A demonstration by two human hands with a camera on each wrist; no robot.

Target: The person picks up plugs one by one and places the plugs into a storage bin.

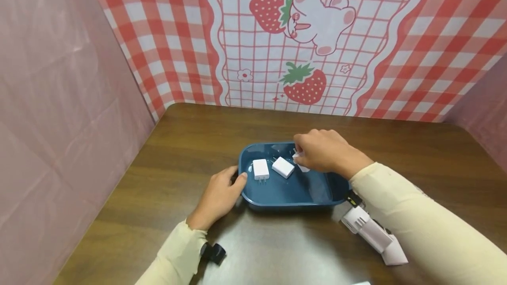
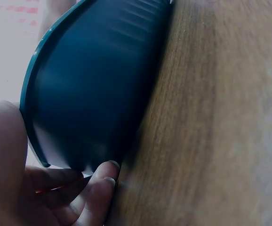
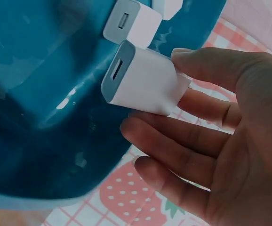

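A dark blue plastic tray [image 1: 287, 192] stands on the wooden table. My left hand [image 1: 218, 197] grips its left end, thumb over the rim and the other fingers against the outside wall, as the left wrist view shows. Over the tray's far right part, my right hand [image 1: 325, 151] pinches a white USB charger [image 3: 143, 82] between thumb and fingers, its USB port facing away from the palm. Inside the tray lie two more white chargers: one on the left [image 1: 261, 169], prongs toward me, and a tilted one [image 1: 283, 167] in the middle.
Wooden table [image 1: 190, 135] surrounds the tray. Behind it hangs a red-and-white checked cloth [image 1: 174, 47] with strawberry prints; a pink cloth [image 1: 71, 100] hangs at the left. A white device [image 1: 372, 232] sits by the right wrist. At the bottom edge a white object [image 1: 361, 283] barely shows.
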